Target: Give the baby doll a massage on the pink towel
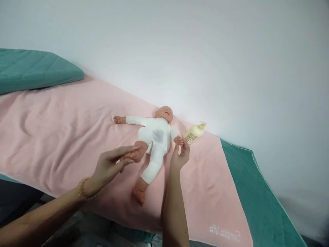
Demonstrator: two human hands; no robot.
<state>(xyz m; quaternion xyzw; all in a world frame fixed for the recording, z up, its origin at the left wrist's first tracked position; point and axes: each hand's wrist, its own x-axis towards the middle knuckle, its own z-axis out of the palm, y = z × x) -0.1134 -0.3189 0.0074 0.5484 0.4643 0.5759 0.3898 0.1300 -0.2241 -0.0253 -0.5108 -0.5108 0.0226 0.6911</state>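
A baby doll (159,135) with a white cloth body lies on its back on the pink blanket (102,103), its head toward the wall. My left hand (111,163) is closed around one of the doll's feet, and that leg is bent up. My right hand (180,154) pinches the doll's hand on the right side. The other leg lies stretched toward me, and the other arm reaches out to the left. A grey patch marks the doll's belly. Just beyond my right hand, a pale yellow pump bottle (195,133) leans at a tilt on the blanket.
A white wall (205,61) runs along the far side of the bed. Green bedding (38,70) lies at the far left, and a green sheet (254,185) shows at the right. The blanket's near edge carries white lettering (224,232).
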